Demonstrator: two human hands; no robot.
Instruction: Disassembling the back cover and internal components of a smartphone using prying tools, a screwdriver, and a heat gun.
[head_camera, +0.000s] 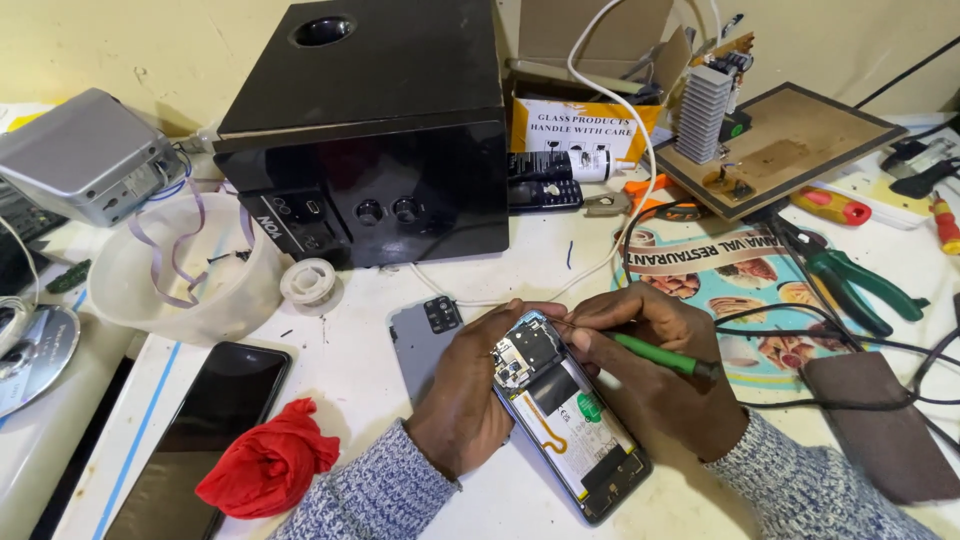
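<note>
From the head camera, an opened smartphone with its back cover removed (567, 415) lies tilted on the white desk (350, 370), showing a pale battery, a black circuit area at the top and an orange flex cable. The left hand (470, 395) has its grip clamped on the phone's upper edge. The right hand (650, 375) pinches a green-handled thin screwdriver (655, 355), tip at the phone's top. A white translucent plastic tub (185, 270) holds loose purple ribbon strips.
</note>
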